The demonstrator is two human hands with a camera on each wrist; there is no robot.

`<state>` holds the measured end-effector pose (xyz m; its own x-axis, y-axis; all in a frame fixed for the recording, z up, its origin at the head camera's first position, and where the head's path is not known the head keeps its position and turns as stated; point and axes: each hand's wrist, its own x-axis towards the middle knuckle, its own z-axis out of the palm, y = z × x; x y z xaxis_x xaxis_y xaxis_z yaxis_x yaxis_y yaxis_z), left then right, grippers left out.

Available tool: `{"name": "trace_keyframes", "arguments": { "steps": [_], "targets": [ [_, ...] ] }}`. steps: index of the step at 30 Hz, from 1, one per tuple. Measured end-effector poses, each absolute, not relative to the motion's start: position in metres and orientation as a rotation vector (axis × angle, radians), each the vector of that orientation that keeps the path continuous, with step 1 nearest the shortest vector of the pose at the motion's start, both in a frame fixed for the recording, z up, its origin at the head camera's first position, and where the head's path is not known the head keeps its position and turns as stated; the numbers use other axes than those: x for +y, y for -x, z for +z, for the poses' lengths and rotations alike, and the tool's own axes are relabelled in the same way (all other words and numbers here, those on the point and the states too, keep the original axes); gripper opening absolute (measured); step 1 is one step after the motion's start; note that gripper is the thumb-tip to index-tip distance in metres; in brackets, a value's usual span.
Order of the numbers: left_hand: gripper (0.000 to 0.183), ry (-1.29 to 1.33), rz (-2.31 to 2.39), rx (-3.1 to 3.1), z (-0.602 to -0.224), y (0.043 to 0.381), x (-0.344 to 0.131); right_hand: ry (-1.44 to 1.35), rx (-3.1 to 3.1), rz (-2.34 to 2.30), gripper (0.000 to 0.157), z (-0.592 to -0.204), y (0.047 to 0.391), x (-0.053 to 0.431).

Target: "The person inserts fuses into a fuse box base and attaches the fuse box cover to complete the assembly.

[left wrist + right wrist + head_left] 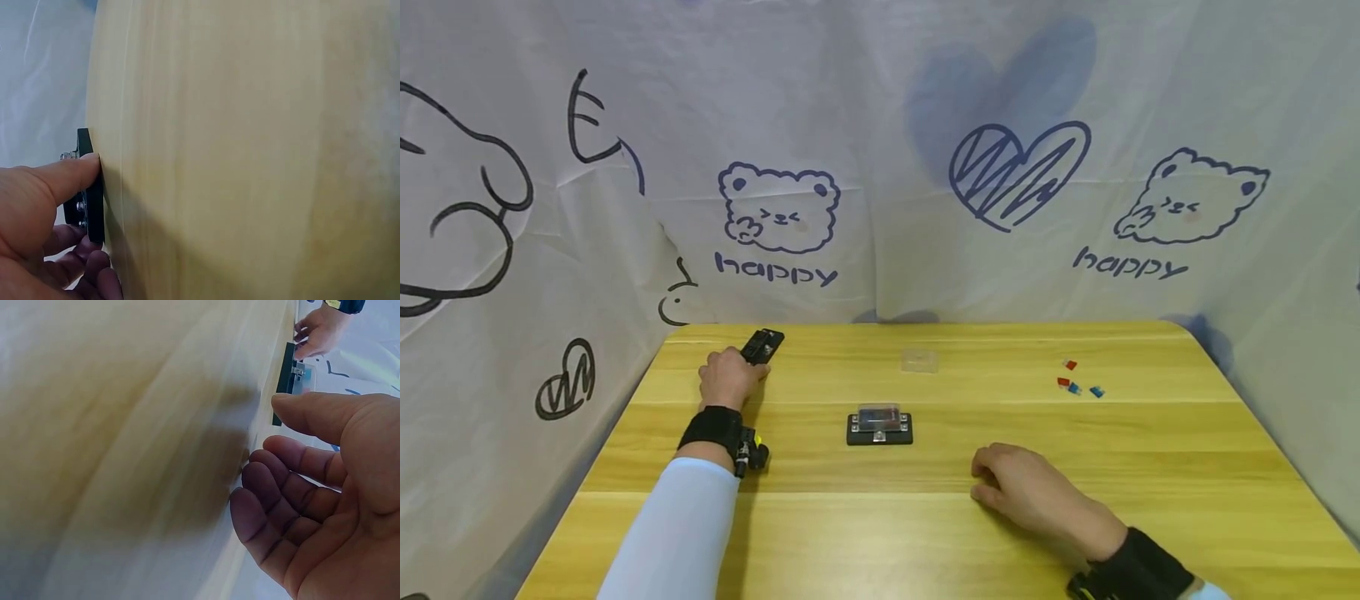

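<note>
At the table's far left, my left hand (730, 379) pinches a black fuse block (763, 345) with metal screw terminals. In the left wrist view the thumb (72, 178) presses one side of that fuse block (95, 200), with fingers at its lower end. Loosely curled, my right hand (1030, 492) rests over the table at right and holds nothing. A second fuse block (880, 437), with a clear cover (878, 417) on top, sits at mid-table between the hands. In the right wrist view this second block (285, 378) appears beyond the right thumb.
A loose clear plastic cover (919, 361) lies near the back of the wooden table (880, 533). Several small red and blue blade fuses (1074, 388) lie at back right. White cloth (880, 125) with drawings hangs behind and at the sides.
</note>
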<state>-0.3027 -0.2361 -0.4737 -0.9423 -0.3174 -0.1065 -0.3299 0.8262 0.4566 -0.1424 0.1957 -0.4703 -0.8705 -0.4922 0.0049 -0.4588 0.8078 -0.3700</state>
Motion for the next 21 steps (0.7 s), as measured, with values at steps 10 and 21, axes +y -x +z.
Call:
{"name": "trace_keyframes", "arguments": {
  "steps": [10, 21],
  "targets": [
    [0.054, 0.414, 0.826, 2.989, -0.476, 0.299, -0.236, 0.755, 2.891, -0.577, 0.015, -0.469, 0.142, 0.196],
    [0.065, 0.169, 0.864, 2.977, -0.476, 0.283, -0.226, 0.752, 2.888, -0.595, 0.014, -0.468, 0.140, 0.196]
  ]
}}
